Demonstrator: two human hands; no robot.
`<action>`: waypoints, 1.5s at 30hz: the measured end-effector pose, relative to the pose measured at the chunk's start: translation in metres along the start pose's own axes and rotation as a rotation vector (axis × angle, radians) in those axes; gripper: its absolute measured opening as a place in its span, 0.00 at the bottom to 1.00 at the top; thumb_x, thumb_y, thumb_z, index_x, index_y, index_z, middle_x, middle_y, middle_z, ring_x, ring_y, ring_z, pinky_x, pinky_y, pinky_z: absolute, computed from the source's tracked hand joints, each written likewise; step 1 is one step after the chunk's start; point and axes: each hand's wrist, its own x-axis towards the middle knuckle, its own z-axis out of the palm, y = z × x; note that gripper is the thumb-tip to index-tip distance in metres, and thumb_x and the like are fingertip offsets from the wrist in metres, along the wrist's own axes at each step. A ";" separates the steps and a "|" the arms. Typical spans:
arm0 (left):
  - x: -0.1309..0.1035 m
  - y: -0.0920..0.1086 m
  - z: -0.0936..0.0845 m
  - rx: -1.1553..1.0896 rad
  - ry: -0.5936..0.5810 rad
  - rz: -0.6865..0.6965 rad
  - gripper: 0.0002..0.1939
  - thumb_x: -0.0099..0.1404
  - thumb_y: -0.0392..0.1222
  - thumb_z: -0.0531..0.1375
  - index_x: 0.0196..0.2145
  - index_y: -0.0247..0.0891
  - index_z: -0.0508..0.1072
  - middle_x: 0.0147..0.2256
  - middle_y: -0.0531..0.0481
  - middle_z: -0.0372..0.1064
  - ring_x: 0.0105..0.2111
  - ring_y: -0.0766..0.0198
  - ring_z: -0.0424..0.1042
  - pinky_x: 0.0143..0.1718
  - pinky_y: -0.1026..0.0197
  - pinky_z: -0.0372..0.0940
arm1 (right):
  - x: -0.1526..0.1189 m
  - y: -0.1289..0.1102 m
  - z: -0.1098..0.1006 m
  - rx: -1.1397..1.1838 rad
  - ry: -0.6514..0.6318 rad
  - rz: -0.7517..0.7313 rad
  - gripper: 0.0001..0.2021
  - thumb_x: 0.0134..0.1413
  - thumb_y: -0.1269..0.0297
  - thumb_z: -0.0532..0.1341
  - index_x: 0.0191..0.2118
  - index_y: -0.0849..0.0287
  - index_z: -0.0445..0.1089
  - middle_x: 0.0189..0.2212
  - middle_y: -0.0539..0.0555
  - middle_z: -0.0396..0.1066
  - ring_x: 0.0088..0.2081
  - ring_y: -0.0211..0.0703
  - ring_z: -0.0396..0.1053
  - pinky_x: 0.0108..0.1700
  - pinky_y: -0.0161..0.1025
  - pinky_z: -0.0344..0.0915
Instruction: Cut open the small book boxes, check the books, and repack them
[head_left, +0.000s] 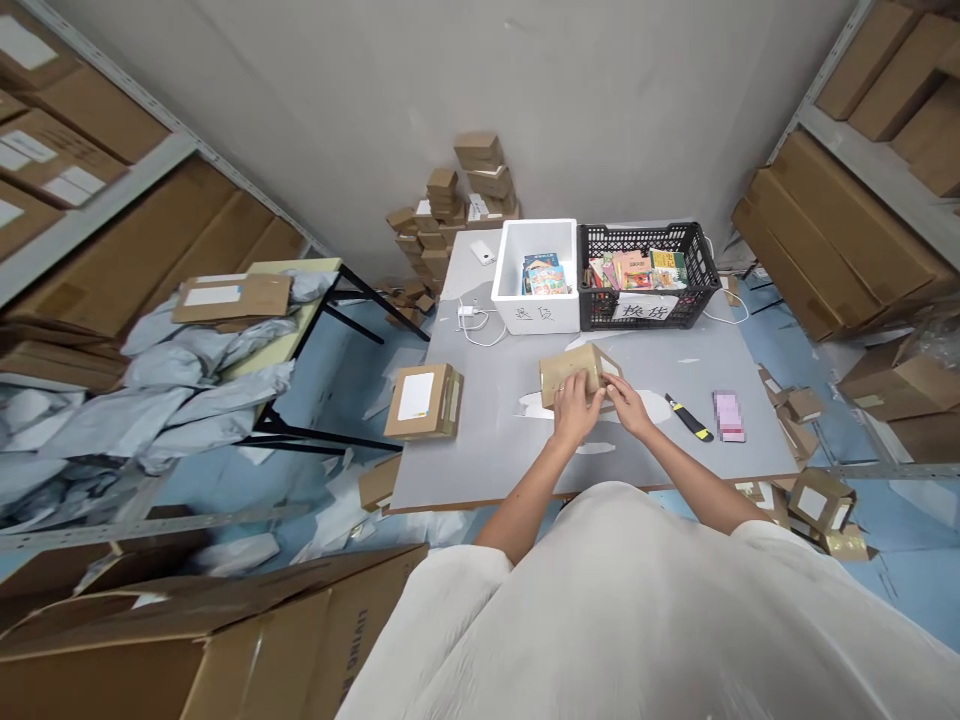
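Note:
A small brown cardboard box [562,368] sits on the grey table [495,450], tilted a little toward me. My left hand [576,408] holds its near side, with the fingers laid over the top. At the box's right end, the fingers of my right hand [627,405] are closed on the edge; what exactly they pinch there is too small to make out. To the right of my hands lies a black and yellow utility knife [688,418]. Beyond it is a pink phone [729,415]. Another cardboard box [424,400] with a white label stands at the table's left edge.
Behind the box stand a white foam bin [536,312] and a black plastic crate [592,309], both holding books. A white cable [484,340] lies at the back left. Stacked boxes [478,152] line the wall. Grey parcels [217,400] cover a side table.

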 end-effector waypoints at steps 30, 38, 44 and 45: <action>-0.016 -0.101 0.055 -0.175 -0.108 -0.219 0.29 0.73 0.41 0.58 0.70 0.42 0.66 0.57 0.37 0.71 0.60 0.46 0.72 0.63 0.45 0.68 | -0.048 0.066 -0.056 -0.370 0.089 0.252 0.28 0.60 0.55 0.62 0.65 0.53 0.71 0.68 0.64 0.65 0.73 0.62 0.59 0.72 0.60 0.62; -0.021 -0.088 0.049 0.058 -0.039 -0.010 0.27 0.72 0.34 0.57 0.67 0.43 0.70 0.65 0.35 0.66 0.67 0.43 0.66 0.67 0.38 0.64 | -0.066 0.074 -0.068 -0.316 -0.069 0.232 0.36 0.61 0.58 0.62 0.75 0.48 0.61 0.80 0.59 0.46 0.81 0.59 0.39 0.76 0.62 0.54; -0.031 -0.053 0.060 0.154 -0.170 0.214 0.27 0.74 0.35 0.54 0.68 0.42 0.69 0.65 0.36 0.70 0.68 0.45 0.66 0.72 0.37 0.58 | -0.067 0.078 -0.085 -0.165 -0.097 0.197 0.32 0.61 0.56 0.64 0.70 0.48 0.69 0.76 0.59 0.58 0.77 0.60 0.54 0.69 0.58 0.67; -0.033 -0.049 0.062 0.158 -0.171 0.200 0.27 0.74 0.36 0.54 0.68 0.42 0.69 0.65 0.36 0.70 0.69 0.45 0.65 0.73 0.37 0.56 | -0.068 0.080 -0.091 -0.136 -0.064 0.195 0.28 0.62 0.56 0.63 0.66 0.49 0.73 0.73 0.59 0.63 0.74 0.59 0.60 0.67 0.57 0.69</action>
